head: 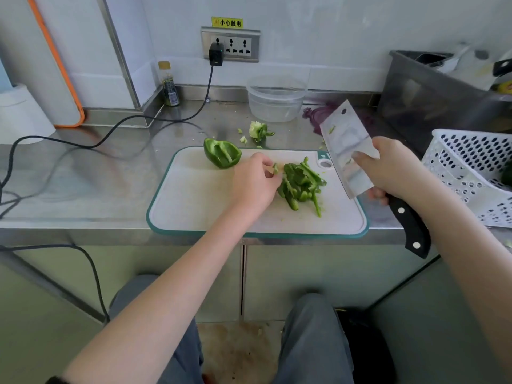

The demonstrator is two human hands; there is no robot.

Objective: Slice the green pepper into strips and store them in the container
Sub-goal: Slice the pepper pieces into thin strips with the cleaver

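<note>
Hands: left (253, 184) pinches a strip (275, 168) beside the pile (300, 184); right (393, 169) grips the cleaver (346, 151), container (277, 98) behind.

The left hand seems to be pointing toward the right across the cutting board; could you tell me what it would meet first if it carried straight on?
Most likely the pile of pepper strips, just beyond the left hand, which pinches a small green piece.

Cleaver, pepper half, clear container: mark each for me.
cleaver (343, 142): head view, flat of the blade, above the gripping fingers.
pepper half (221, 155): head view, hollow inner side, on the cutting board's far left corner.
clear container (277, 105): head view, front wall, at the back of the counter.
</note>
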